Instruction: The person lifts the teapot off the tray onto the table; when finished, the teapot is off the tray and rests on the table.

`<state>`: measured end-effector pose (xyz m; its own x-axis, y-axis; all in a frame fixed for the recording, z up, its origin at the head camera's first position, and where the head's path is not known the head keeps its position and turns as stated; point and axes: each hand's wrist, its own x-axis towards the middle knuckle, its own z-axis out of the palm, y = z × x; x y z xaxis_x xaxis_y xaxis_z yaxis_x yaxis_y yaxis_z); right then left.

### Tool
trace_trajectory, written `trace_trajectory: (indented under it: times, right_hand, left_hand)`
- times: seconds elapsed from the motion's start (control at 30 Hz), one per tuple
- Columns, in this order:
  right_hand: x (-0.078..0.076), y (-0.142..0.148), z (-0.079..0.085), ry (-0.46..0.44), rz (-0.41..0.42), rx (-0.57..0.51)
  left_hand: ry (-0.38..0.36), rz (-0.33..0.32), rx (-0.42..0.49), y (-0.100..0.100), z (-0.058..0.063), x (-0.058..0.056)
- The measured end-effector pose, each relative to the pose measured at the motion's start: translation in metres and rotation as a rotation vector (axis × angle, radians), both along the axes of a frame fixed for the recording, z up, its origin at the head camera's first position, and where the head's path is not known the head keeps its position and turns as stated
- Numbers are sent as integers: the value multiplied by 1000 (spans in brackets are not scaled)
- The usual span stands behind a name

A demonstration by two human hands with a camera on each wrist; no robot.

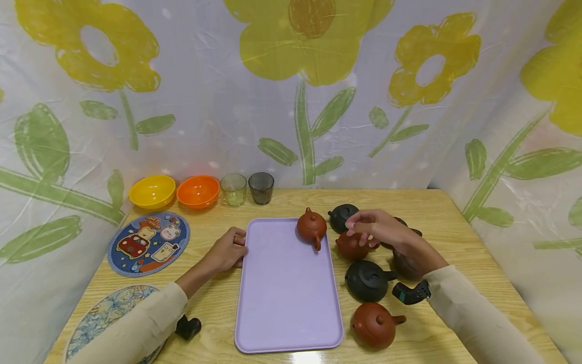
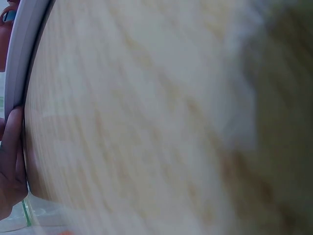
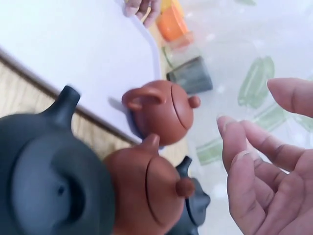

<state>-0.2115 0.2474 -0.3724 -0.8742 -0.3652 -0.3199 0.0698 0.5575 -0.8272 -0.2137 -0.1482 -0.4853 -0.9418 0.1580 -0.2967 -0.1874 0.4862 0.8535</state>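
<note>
At the left rim of a lilac tray, my left hand grips the edge; in the left wrist view its fingers lie against the rim. A reddish-brown teapot stands in the tray's upper right corner. My right hand hovers over another reddish-brown teapot, fingers loosely bent and holding nothing. The right wrist view shows its thumb apart from the fingers. Close by are a black teapot behind and a larger black teapot in front.
Nearest me on the right is a reddish-brown teapot; darker teapots sit partly hidden beneath my right forearm. Along the back left stand a yellow bowl, an orange bowl, a greenish glass and a dark glass. Placemats lie left.
</note>
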Motion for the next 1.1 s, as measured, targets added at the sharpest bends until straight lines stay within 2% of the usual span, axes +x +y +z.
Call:
trace_trajectory:
  times: [0.27,0.57,0.83,1.1]
  right_hand:
    - [-21,-23,-7,-46,2,38]
    - [-39,-40,-18,-157,-2,103]
    - [-46,-54,-31,-171,14,143]
    - [-48,-63,-34,-168,-3,136]
  left_hand:
    - [-6,2,7,0,0,0]
    - [7,-2,8,1,1,1]
    - [0,-6,14,1,0,0]
    - [-6,1,12,0,-1,-1]
